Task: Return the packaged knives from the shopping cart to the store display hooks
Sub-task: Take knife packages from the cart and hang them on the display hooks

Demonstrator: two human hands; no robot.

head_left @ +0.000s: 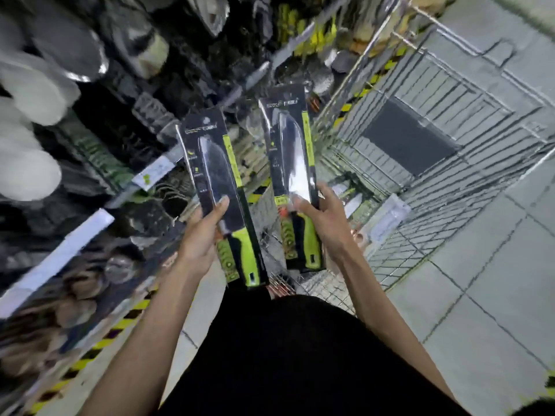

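I hold two packaged knives upright in front of me, each a black card with a green strip and a green-handled blade. My left hand grips the left knife package at its middle, thumb across the front. My right hand grips the right knife package the same way. Both packages hang over the near end of the wire shopping cart. The store display with hanging kitchenware is to the left, blurred; I cannot make out its hooks.
More packaged items lie in the cart's basket. Yellow-black hazard tape runs along the shelf base on the grey tile floor. Pale round items hang at far left. The whole view is motion-blurred.
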